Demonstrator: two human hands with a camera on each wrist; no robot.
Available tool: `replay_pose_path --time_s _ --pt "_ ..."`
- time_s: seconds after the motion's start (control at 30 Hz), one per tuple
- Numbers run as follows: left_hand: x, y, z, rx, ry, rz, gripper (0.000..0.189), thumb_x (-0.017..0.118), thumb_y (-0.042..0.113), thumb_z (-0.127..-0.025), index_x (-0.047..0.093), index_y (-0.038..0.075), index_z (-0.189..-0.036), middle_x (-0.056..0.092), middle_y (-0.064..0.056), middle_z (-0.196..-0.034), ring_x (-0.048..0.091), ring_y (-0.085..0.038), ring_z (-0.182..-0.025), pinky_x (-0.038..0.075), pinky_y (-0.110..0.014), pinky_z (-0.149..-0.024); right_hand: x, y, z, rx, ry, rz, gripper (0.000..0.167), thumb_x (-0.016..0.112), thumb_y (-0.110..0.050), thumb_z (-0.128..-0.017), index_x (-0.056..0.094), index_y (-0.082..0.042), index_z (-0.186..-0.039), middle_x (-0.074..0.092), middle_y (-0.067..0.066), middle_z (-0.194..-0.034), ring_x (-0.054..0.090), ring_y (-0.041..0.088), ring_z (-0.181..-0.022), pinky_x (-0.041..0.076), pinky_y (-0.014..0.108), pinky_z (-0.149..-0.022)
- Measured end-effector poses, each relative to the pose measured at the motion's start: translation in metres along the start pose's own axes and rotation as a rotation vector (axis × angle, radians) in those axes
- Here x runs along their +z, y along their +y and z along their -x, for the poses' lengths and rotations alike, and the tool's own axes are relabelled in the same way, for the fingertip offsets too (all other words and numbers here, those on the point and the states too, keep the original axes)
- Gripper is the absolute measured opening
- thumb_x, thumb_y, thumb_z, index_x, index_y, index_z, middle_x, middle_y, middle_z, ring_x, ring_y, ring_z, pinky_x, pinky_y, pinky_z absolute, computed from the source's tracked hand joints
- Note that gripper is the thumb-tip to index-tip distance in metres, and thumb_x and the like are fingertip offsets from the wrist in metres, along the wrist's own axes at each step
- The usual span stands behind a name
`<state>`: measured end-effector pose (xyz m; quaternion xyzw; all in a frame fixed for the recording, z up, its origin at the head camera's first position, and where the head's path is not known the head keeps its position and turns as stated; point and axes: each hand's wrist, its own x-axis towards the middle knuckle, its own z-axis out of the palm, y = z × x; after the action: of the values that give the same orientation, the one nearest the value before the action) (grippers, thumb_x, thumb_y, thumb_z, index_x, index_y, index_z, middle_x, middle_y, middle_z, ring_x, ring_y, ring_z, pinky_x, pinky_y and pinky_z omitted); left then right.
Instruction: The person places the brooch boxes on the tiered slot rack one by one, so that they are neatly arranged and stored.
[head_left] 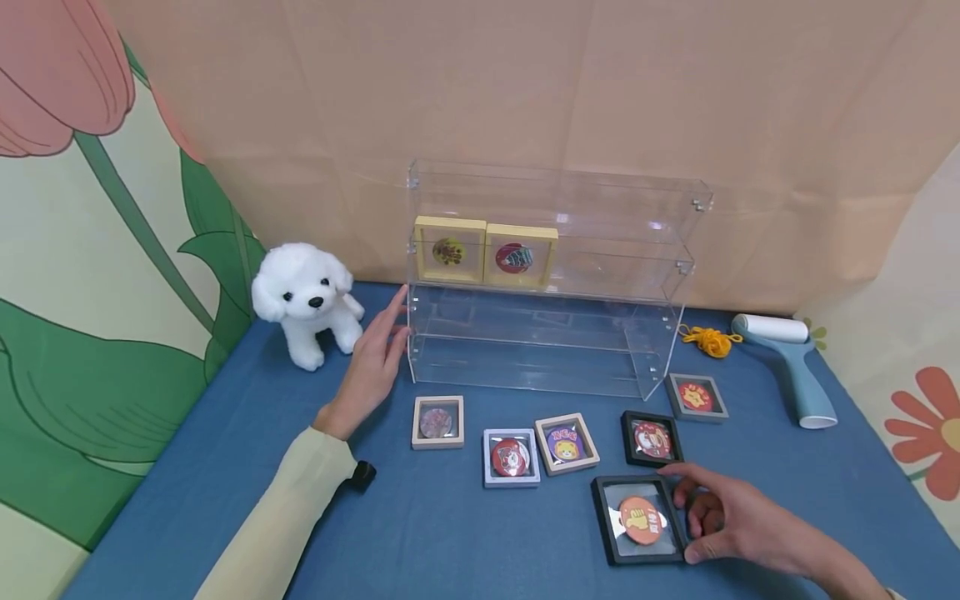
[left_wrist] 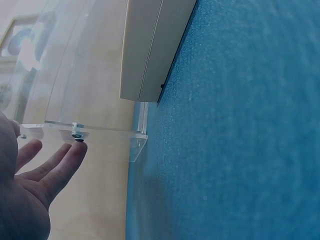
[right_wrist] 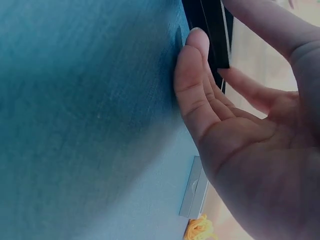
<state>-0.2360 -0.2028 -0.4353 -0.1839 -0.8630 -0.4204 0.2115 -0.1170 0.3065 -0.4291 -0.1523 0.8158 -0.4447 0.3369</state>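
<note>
My left hand (head_left: 371, 362), fingers stretched out, touches the left side panel of a clear acrylic display shelf (head_left: 525, 387). In the left wrist view its fingertips (left_wrist: 79, 146) meet the panel by a small screw. At the front right, my right hand (head_left: 738, 521) grips the right edge of a large black display frame (head_left: 602, 525) with an orange thumbs-up badge inside. Its thumb is at the near corner and the index finger at the far corner; the right wrist view shows curled fingers (right_wrist: 192, 80) against the frame's edge. Two yellow frames (head_left: 483, 254) stand side by side on the shelf.
Before the shelf lie a beige frame (head_left: 438, 444), a white frame (head_left: 512, 482), a cream frame (head_left: 567, 468), a smaller black frame (head_left: 632, 442) and a grey frame (head_left: 701, 414). A white plush dog (head_left: 303, 287) sits left; yellow cord (head_left: 708, 341) and a lint roller (head_left: 806, 383) lie right.
</note>
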Motion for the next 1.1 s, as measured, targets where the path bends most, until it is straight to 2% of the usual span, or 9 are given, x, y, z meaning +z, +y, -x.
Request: replay_pose_path --time_s 0.23,0.4,0.6,0.83,1.1 --pt "0.0 0.0 0.0 -0.002 0.008 0.0 0.067 0.05 0.008 -0.107 0.021 0.031 -0.163 0.052 -0.019 -0.14 0.067 -0.029 -0.106 0.055 -0.044 -0.077 0.005 -0.002 0.004 -0.008 0.07 0.041 0.087 0.089 -0.017 -0.079 0.035 0.001 -0.145 0.058 0.016 -0.118 0.062 0.03 -0.094 0.057 0.033 -0.071" --pt "0.0 0.001 0.001 -0.011 0.0 0.007 0.067 0.05 0.008 -0.107 0.021 0.032 -0.163 0.052 -0.019 -0.14 0.067 -0.03 -0.107 0.055 -0.044 -0.079 0.007 -0.004 0.006 -0.021 0.106 0.041 0.08 0.088 -0.016 -0.08 0.037 0.001 -0.14 0.062 0.015 -0.113 0.064 0.026 -0.091 0.057 0.033 -0.071" --pt "0.001 -0.001 0.0 0.002 -0.003 0.007 0.068 0.05 0.007 -0.107 0.021 0.032 -0.163 0.052 -0.019 -0.139 0.067 -0.03 -0.107 0.055 -0.044 -0.079 0.008 -0.002 0.009 -0.035 0.162 0.012 0.06 0.082 -0.015 -0.086 0.047 0.0 -0.132 0.061 0.017 -0.117 0.066 0.026 -0.092 0.059 0.033 -0.076" --pt "0.001 0.0 0.0 0.0 0.0 0.001 0.069 0.051 0.007 -0.107 0.021 0.032 -0.163 0.052 -0.019 -0.139 0.066 -0.03 -0.108 0.055 -0.044 -0.08 0.01 -0.004 0.015 -0.101 0.233 -0.002 0.035 0.073 -0.014 -0.095 0.057 0.001 -0.122 0.062 0.018 -0.109 0.069 0.025 -0.082 0.06 0.036 -0.067" --pt "0.001 0.001 0.0 -0.005 0.005 -0.004 0.069 0.051 0.007 -0.107 0.021 0.033 -0.163 0.052 -0.019 -0.139 0.066 -0.03 -0.109 0.056 -0.044 -0.08 0.012 -0.005 0.018 -0.099 0.275 -0.018 0.029 0.072 -0.01 -0.095 0.059 0.0 -0.118 0.067 0.015 -0.107 0.07 0.025 -0.085 0.06 0.036 -0.069"
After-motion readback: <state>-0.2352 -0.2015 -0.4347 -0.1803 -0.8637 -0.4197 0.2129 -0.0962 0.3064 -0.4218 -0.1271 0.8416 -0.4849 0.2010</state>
